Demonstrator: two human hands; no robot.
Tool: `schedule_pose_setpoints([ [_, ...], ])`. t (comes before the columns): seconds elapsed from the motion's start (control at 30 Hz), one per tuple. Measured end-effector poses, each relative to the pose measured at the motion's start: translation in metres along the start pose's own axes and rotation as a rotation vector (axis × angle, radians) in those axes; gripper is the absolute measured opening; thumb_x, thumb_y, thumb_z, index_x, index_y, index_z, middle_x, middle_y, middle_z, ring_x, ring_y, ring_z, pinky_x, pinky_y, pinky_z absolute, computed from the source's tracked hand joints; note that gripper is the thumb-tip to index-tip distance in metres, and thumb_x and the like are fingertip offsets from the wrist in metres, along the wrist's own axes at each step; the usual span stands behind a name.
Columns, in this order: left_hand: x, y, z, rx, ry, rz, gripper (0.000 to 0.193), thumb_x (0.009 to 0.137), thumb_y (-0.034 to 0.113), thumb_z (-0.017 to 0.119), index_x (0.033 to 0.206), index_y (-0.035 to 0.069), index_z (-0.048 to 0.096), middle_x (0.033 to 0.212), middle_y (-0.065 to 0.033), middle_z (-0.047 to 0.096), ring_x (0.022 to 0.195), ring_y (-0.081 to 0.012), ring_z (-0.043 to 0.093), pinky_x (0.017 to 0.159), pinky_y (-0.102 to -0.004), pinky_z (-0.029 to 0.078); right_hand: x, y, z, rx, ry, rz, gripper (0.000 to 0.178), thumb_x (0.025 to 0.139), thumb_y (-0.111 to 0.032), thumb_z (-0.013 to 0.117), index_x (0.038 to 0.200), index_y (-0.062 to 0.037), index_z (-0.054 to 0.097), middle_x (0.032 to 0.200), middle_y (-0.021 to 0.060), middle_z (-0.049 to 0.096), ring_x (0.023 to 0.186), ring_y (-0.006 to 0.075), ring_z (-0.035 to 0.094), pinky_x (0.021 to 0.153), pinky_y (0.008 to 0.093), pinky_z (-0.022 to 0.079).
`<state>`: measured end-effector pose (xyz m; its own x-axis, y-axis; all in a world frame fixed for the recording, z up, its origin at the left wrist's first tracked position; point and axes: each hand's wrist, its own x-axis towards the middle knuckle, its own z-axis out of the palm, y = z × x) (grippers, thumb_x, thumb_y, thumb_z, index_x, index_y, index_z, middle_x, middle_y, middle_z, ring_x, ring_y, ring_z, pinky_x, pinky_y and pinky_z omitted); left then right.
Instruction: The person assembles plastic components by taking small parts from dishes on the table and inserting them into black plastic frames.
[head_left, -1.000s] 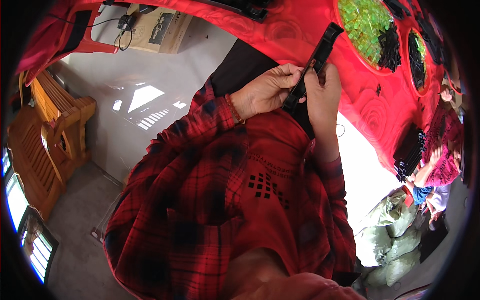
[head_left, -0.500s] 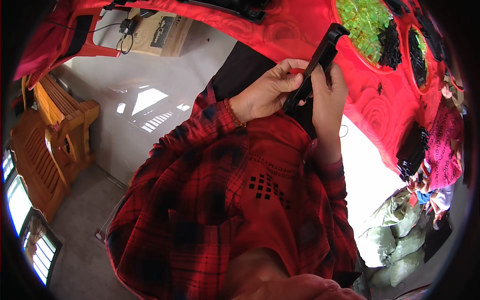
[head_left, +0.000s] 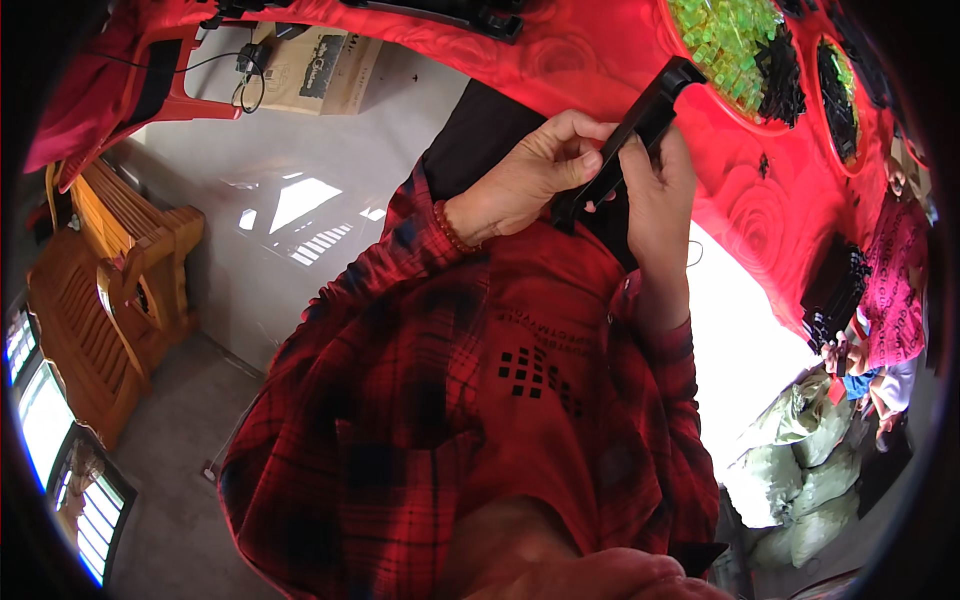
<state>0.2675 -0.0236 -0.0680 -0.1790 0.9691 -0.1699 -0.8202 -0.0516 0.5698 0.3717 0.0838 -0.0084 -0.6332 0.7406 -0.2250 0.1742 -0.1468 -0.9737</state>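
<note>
A long black plastic bar (head_left: 655, 108) with a hooked upper end slants between my two hands over the table's near edge. My left hand (head_left: 530, 180) closes on it from the left, thumb and fingers pinching its edge. From the right, my right hand (head_left: 660, 195) grips the same bar, its fingers bent over the channel-like side. What the fingertips press on inside the bar is hidden. Beyond, a red tray (head_left: 683, 60) contains yellow-green translucent pieces (head_left: 730, 45) and small black parts (head_left: 780, 85).
The table has a red rose-patterned cloth (head_left: 750, 215). A smaller red tray (head_left: 850, 170) and stacked black bars (head_left: 835, 290) are at the right, near another person in pink (head_left: 890, 290). Pale sacks (head_left: 825, 480), a wooden bench (head_left: 90, 310) and a cardboard box (head_left: 310, 70) stand around.
The bar's lower end has shifted slightly left and its upper end a little right and down, so it leans more. Both hands keep their hold.
</note>
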Motion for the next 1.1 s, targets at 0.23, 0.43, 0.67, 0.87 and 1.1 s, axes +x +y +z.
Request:
schedule_pose_setpoints([
  [0.23,0.003,0.002,0.006,-0.181,0.082,-0.105,0.028,0.102,0.019,0.053,0.128,0.011,0.056,0.114,-0.0042,0.062,0.097,-0.0165,0.061,0.08,-0.0352,0.053,0.007,0.002,0.002,-0.052,0.0,0.11,0.012,0.097,-0.009,0.056,0.104,0.001,0.054,0.083,0.0055,0.063,0.063,0.0084,0.058,0.049,0.0223,0.048],
  [0.43,0.004,0.006,-0.008,-0.378,0.084,-0.181,0.032,0.103,0.019,0.049,0.131,0.004,0.053,0.113,-0.0103,0.065,0.098,-0.0273,0.069,0.08,-0.0365,0.061,0.007,-0.001,-0.011,0.182,-0.202,0.084,0.028,0.098,-0.009,0.055,0.124,0.002,0.055,0.096,0.0031,0.063,0.078,0.008,0.059,0.068,0.0234,0.049],
  [0.67,0.006,0.008,0.004,-0.302,0.14,-0.221,0.033,0.103,0.02,0.049,0.133,0.007,0.051,0.119,-0.0085,0.062,0.104,-0.0276,0.066,0.078,-0.0373,0.058,0.007,0.004,-0.016,0.148,-0.144,0.081,0.035,0.098,-0.009,0.055,0.13,0.0044,0.051,0.102,0.0041,0.063,0.09,0.0089,0.058,0.078,0.024,0.047],
  [0.87,0.007,0.012,0.007,-0.173,0.109,-0.193,0.038,0.101,0.02,0.054,0.137,0.01,0.049,0.119,-0.0039,0.062,0.108,-0.0231,0.062,0.084,-0.0354,0.057,0.004,0.009,-0.014,0.105,-0.097,0.016,0.039,0.099,-0.008,0.054,0.135,0.0056,0.047,0.114,0.0084,0.063,0.103,0.0134,0.059,0.092,0.0274,0.046],
  [1.1,0.01,0.017,0.015,0.02,0.174,-0.163,0.035,0.098,0.015,0.06,0.13,0.003,0.054,0.114,-0.0083,0.063,0.103,-0.0204,0.065,0.082,-0.0327,0.058,0.006,0.018,-0.015,0.099,-0.053,0.007,0.036,0.098,-0.011,0.058,0.13,0.004,0.05,0.109,0.0075,0.063,0.099,0.0126,0.06,0.088,0.0276,0.048],
])
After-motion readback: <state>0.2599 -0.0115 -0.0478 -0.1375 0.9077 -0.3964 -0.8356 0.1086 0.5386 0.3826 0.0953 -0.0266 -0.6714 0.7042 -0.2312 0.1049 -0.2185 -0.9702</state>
